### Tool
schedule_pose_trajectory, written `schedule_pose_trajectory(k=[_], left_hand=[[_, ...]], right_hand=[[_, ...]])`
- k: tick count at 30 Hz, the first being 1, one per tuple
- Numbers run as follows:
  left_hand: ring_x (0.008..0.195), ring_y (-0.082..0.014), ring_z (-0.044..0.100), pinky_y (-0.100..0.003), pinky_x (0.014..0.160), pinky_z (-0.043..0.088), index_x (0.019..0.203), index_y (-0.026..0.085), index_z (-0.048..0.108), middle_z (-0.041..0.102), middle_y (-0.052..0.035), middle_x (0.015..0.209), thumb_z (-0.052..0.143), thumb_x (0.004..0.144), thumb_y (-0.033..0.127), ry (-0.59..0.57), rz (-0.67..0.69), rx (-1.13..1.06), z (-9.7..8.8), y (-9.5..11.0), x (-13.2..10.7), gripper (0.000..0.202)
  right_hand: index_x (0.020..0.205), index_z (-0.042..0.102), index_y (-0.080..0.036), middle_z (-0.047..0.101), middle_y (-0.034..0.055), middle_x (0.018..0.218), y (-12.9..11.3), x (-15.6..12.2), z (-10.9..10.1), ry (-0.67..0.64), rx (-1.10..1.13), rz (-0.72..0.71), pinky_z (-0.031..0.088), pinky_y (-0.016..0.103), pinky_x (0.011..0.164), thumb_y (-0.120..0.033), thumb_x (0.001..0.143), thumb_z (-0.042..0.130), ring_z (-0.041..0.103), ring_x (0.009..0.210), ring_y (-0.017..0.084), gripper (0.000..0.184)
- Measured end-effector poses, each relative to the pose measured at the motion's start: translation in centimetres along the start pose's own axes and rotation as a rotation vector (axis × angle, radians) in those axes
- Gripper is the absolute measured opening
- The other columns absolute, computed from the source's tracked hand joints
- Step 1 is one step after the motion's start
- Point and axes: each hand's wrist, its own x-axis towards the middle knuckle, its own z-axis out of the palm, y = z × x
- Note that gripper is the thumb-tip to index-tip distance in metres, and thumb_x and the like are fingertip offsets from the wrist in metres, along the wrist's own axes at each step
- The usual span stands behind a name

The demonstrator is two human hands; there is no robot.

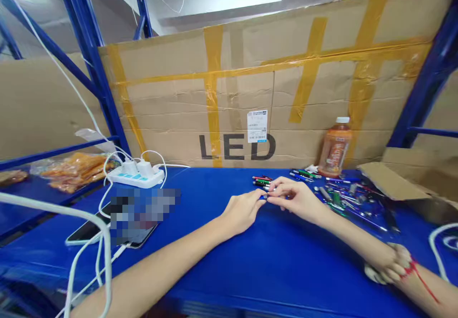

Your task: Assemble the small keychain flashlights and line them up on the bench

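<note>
My left hand [241,213] and my right hand [296,198] meet over the middle of the blue table, fingertips pinched together. Between them shows a bit of a small blue pen [263,197], mostly hidden by the fingers. Just behind the hands lie several assembled pens [262,180] in red, green and black, side by side. To the right of my right hand spreads a loose pile of pen parts [343,196], with blue, green and silvery pieces. More pens [304,174] lie at the back of that pile.
A drink bottle [335,147] stands behind the pile, and an opened cardboard box [411,184] sits at the right. On the left are a white power strip [138,178], phones [86,229] and looping white cables [107,260]. A cardboard sheet [171,112] closes off the back.
</note>
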Motion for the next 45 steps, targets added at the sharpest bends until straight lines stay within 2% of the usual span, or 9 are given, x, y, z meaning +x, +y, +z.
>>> schedule_pose_trajectory(k=[15,38,45], left_hand=[[0.091,-0.0155,0.059,-0.025,0.072,0.044,0.107,0.023,0.046,0.061,-0.0007,0.104,0.028,0.092,0.029,-0.027,-0.018,-0.01,-0.22,0.31,0.01,0.024],[0.086,-0.0152,0.059,-0.024,0.069,0.044,0.108,0.022,0.046,0.062,-0.0011,0.1,0.029,0.092,0.028,-0.055,-0.024,-0.02,-0.5,0.61,0.08,0.025],[0.093,-0.0151,0.058,-0.025,0.074,0.045,0.112,0.024,0.046,0.059,-0.0007,0.11,0.028,0.092,0.028,-0.041,-0.012,-0.035,-0.35,0.42,0.02,0.027]], right_hand=[[0.066,0.062,-0.013,0.054,0.0064,0.089,-0.37,-0.25,0.02,-0.002,0.012,0.064,0.04,0.018,0.035,-0.047,0.068,0.063,0.05,0.044,0.003,0.034],[0.067,0.062,-0.011,0.053,0.0064,0.088,-0.74,-0.21,0.03,-0.024,0.008,0.088,0.04,0.016,0.034,-0.044,0.068,0.062,0.05,0.042,0.003,0.032],[0.066,0.062,-0.011,0.052,0.0063,0.09,-0.64,-0.15,0.05,-0.02,0.022,0.087,0.04,0.016,0.034,-0.045,0.068,0.062,0.049,0.043,0.002,0.034]])
